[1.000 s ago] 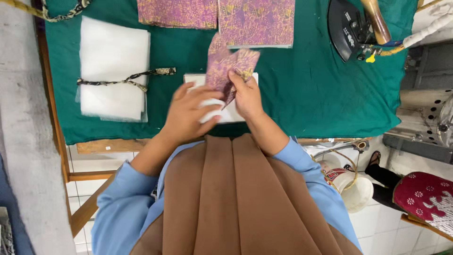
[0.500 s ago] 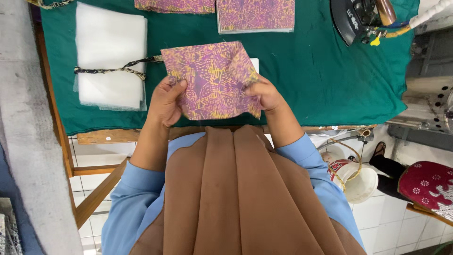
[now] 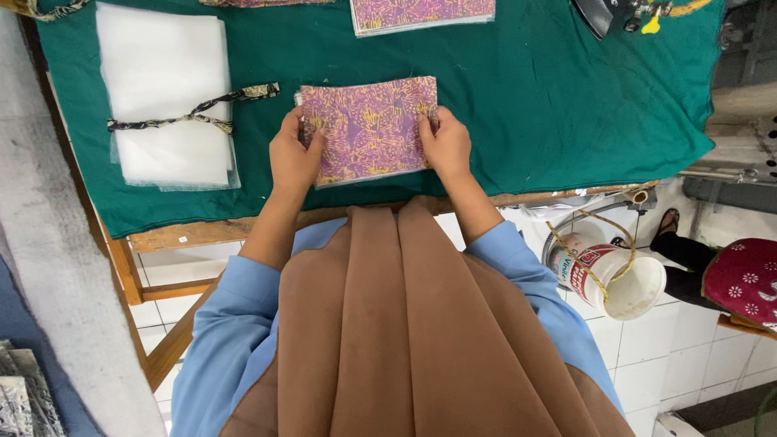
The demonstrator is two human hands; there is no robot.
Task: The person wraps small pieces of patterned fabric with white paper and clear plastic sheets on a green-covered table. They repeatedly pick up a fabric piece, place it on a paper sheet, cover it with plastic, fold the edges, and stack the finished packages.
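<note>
Tabletop (image 3: 566, 121) is covered in a dark green cloth, on a wooden frame over a white tiled floor. The person stands at the near edge, in blue sleeves with a brown scarf hanging down the front.

Left hand (image 3: 293, 159) grips the left edge of a purple-and-yellow patterned fabric piece (image 3: 368, 128), fingers wrapped over the edge. Right hand (image 3: 445, 146) is pinched on the right edge, thumb on top. The fabric piece lies spread flat on the green cloth near the front edge — rectangular, corners roughly squared, with a pale layer showing along its bottom edge.

Around it:
- stack of white sheets (image 3: 166, 97) to the left, well apart from the hands, with a dark patterned strap (image 3: 194, 112) lying across it
- a second patterned panel (image 3: 421, 14) at the far edge, flat, with a white underlayer showing; another just beside it, mostly cut off by the frame
- dark iron (image 3: 603, 12) at the top right corner, only partly in view
- white bucket (image 3: 611, 275) with a wire handle on the floor to the right

Progress, as a judgement: the piece in hand looks laid out and aligned, both hands on it — so not released. The panels at the far edge look finished. The thick white stack suggests plenty left to do.
</note>
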